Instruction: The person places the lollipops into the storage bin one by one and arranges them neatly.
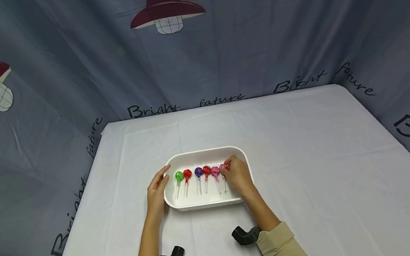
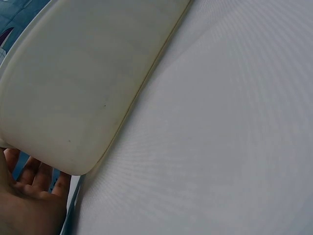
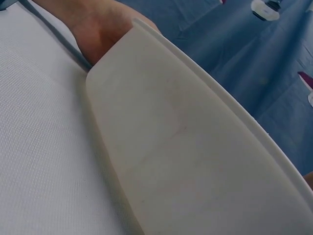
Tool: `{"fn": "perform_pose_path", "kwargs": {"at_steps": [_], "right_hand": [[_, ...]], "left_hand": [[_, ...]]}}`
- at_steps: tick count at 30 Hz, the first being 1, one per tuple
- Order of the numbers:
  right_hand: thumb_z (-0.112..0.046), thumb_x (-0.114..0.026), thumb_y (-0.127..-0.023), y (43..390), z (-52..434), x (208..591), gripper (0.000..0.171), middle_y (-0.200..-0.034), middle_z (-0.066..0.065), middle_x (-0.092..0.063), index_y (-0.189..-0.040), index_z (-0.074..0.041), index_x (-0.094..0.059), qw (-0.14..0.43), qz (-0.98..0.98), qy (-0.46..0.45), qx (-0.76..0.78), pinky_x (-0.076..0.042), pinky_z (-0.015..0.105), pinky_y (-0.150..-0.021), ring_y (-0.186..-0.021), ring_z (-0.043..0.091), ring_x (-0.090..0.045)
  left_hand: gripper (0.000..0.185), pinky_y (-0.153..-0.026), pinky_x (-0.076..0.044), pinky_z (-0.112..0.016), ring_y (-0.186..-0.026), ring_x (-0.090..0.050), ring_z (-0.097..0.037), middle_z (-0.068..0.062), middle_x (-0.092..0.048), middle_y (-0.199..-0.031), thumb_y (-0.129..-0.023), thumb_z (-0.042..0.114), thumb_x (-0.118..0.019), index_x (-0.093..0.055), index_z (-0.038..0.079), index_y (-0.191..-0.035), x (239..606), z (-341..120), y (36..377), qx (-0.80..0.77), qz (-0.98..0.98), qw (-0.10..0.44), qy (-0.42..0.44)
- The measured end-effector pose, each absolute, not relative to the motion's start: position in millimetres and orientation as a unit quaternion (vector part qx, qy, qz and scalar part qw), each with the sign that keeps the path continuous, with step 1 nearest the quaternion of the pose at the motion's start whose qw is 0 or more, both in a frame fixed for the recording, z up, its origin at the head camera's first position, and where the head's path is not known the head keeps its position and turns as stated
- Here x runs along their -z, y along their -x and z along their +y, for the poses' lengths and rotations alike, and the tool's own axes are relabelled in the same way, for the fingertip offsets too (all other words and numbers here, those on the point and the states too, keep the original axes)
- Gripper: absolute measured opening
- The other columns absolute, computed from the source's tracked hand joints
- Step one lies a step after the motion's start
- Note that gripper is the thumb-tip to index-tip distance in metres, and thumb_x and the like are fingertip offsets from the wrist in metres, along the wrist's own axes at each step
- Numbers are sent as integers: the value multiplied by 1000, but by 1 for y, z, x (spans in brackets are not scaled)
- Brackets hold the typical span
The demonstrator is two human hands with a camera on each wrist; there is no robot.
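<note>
1. As seen from the head view, a white rectangular tray (image 1: 204, 156) is set near the middle of a table covered with a white cloth (image 1: 312, 165).
2. Six lollipops are laid in a row inside the tray, sticks toward the person: a green lollipop (image 1: 179, 176), a red lollipop (image 1: 187, 174), a purple lollipop (image 1: 198, 171), a second red lollipop (image 1: 206, 170), a pink lollipop (image 1: 215, 171), and a rightmost pink lollipop (image 1: 223, 168).
3. The tray's left end is touched by the left hand (image 1: 157, 190), its fingers relaxed and extended along the wall.
4. The rightmost pink lollipop is pinched at its head by the curled fingers of the right hand (image 1: 238, 175), which lies inside the tray's right end.
5. Only the tray's outer wall (image 2: 83, 83) is shown by both wrist views.
6. A grey lamp-printed curtain (image 1: 64, 77) is hung behind the table.
</note>
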State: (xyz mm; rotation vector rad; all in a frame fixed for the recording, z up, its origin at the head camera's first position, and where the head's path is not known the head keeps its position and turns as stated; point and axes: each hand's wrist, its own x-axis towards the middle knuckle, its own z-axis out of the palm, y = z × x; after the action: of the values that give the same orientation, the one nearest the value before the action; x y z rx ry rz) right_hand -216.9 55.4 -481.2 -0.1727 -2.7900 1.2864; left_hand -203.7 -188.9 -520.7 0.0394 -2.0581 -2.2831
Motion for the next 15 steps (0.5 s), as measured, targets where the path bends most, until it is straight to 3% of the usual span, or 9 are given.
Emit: {"fn": "perform_pose_path", "kwargs": {"at_steps": [15], "right_hand": [[-9, -69, -82, 217, 55, 482, 16, -70, 7, -58, -92, 0, -60, 34, -910, 56, -409, -42, 28, -52, -61, 19, -53]], "left_hand": [[35, -107, -27, -21, -130, -32, -7, 3, -44, -138, -95, 19, -52, -54, 11, -129, 520, -188, 203, 743, -669, 35, -8]]}}
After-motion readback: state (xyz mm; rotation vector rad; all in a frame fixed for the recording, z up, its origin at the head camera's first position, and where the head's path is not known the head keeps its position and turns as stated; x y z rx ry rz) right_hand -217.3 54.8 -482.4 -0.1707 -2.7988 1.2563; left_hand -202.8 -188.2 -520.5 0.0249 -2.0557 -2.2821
